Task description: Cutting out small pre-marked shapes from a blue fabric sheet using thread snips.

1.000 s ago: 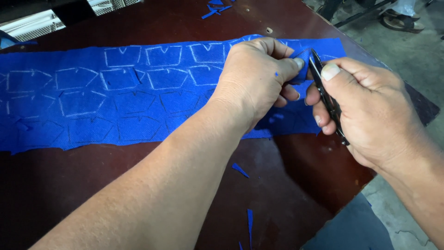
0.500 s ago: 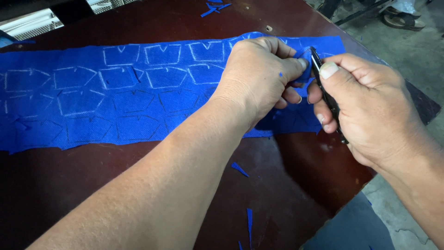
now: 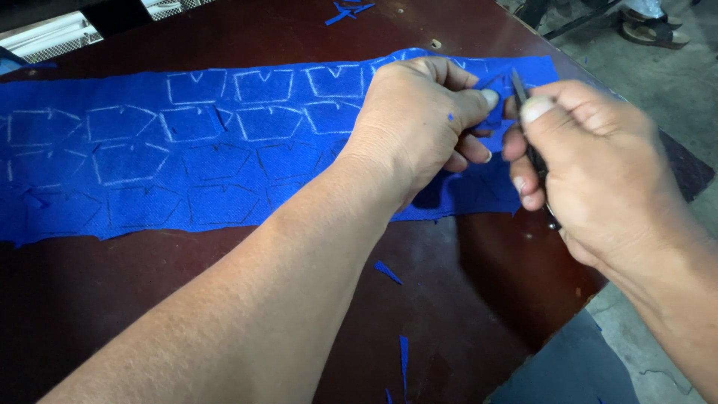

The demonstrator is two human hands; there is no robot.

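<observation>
My left hand pinches the chalk-marked blue fabric strip on the dark brown table; right hand fingers grasp slim black scissors.

Dark reddish-brown table; grey concrete floor beyond.

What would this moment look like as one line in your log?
left hand: pinching blue fabric strip | right hand: gripping dark cutting tool at strip's end | blue scraps on brown table
</observation>
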